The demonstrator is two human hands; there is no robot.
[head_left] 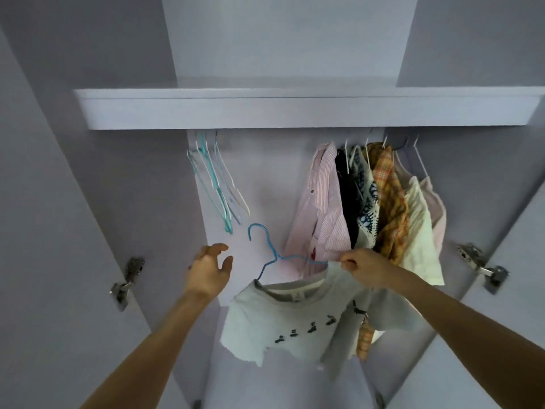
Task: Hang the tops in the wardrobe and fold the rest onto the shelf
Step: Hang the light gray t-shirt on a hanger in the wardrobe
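Wardrobe (pixel 124 178), doors open, pale lilac inside and out. A shelf (pixel 306 112) runs across the top, its front edge facing out.

Left under the shelf: a bunch of empty hangers (pixel 219 184), teal, blue and white wire, hanging close together and slanting down toward the middle.

Right under the shelf: a row of hung tops (pixel 371 202) packed tight on white and dark hangers. From left: a pink striped shirt (pixel 324 208), a black piece, a blue-and-white patterned piece, an orange plaid shirt (pixel 389 202), a cream top (pixel 418 219), a pale pink one at the far end. The rail itself is hidden behind the shelf edge.

Metal hinges: one on the left door (pixel 126 278), one on the right door (pixel 483 268).

Grey T-shirt (pixel 283 317), small dark printed figures across the front, draped on a blue wire hanger (pixel 274 255). It hangs in the gap between the empty hangers and the hung tops, lower than both; the hook stands free, on nothing. Its right side overlaps the lower hems of the hung row.

Right hand (pixel 365 268): fingers curled, pinching the shirt's shoulder where it meets the hanger's right arm; shirt hangs below and left of the grip.

Left hand (pixel 211 268): fingers spread and loose, holding nothing, just left of the hook, apart from it.
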